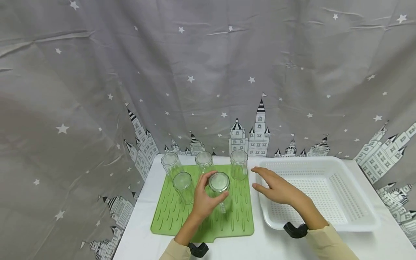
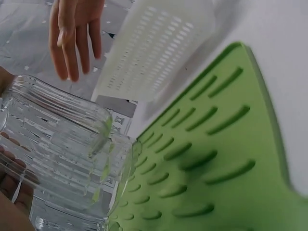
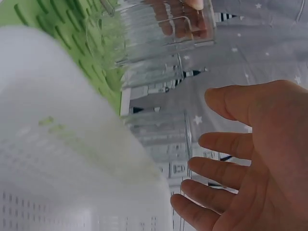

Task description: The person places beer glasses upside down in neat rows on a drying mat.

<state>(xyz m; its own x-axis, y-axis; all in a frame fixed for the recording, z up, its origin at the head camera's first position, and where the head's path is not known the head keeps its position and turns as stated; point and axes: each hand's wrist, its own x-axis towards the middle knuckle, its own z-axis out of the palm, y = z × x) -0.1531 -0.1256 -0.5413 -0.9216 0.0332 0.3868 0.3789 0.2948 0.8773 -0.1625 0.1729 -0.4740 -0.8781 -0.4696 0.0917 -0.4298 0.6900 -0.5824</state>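
My left hand (image 1: 205, 198) grips a clear glass mug (image 1: 219, 182) around its upper part, thumb on the near side and fingers on the far side. The mug is upside down over the green drying mat (image 1: 238, 224), its handle towards me. In the left wrist view the rim of the mug (image 2: 72, 144) is close to the ribbed mat. More upturned glasses stand around it: one glass (image 1: 183, 185) just left, others behind, including a glass (image 1: 239, 166) at the mat's back right corner. My right hand (image 1: 276, 186), fingers extended and holding nothing, hovers by the white basket's left rim.
A white perforated plastic basket (image 1: 359, 216) sits right of the mat on the white table (image 1: 133, 224). Behind the table hangs a grey curtain (image 1: 208, 72) printed with stars and castles. Two glasses, one at the back left (image 1: 171, 162) and one at the back middle (image 1: 204, 160), line the mat's far edge.
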